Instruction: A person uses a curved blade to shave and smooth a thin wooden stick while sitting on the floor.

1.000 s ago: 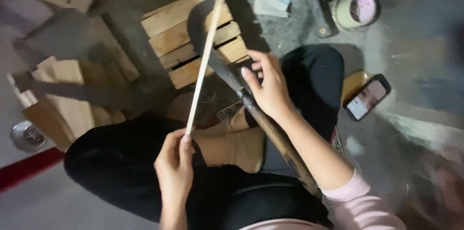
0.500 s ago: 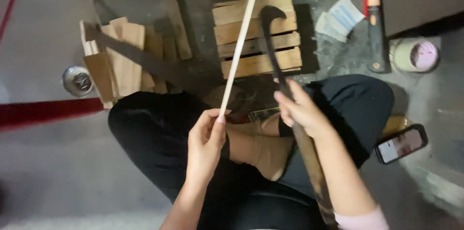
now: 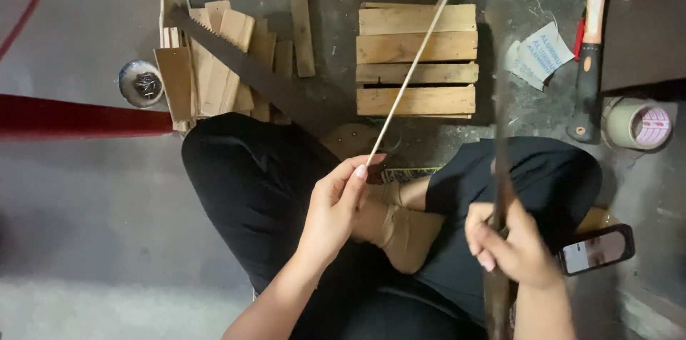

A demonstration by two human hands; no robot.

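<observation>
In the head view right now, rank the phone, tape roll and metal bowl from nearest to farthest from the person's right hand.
From the right hand:
1. Phone, just right of it on the floor.
2. Tape roll, up at the right edge.
3. Metal bowl, far left, beside the wood pieces.

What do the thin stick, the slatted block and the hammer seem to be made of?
Thin stick: pale, matt, probably bamboo or wood.
Slatted block: bare, unpainted wooden boards with visible grain.
Hammer: dark head, seemingly metal; black grip, likely rubber or plastic.

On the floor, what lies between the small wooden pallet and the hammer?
In the head view, a crumpled white paper lies on the floor between the small wooden pallet and the hammer. The rest of that stretch is bare.
</observation>
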